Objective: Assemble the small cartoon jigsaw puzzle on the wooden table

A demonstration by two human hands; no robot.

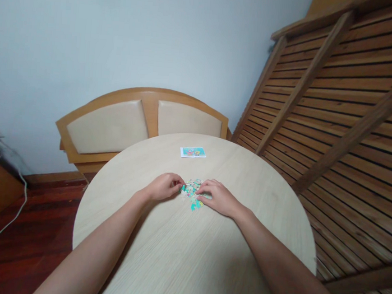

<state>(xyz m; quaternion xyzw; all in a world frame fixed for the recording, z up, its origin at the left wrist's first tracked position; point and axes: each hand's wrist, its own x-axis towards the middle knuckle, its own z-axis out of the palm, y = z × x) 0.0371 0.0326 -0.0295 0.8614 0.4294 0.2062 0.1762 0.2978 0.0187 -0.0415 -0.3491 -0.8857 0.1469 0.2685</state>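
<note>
A small heap of teal and white jigsaw pieces point(192, 193) lies near the middle of a round pale wooden table point(180, 254). My left hand point(164, 186) rests at the heap's left side, fingers curled and pinched on a piece at its edge. My right hand point(217, 196) lies on the heap's right side, fingers bent down over the pieces. A small printed picture card point(193, 152) lies flat farther back on the table, apart from both hands.
A curved wooden bench back with two cream cushions point(143, 124) stands behind the table against a pale blue wall. A slatted wooden frame point(338, 108) leans at the right. Grey cables point(8, 159) trail over the dark red floor at left.
</note>
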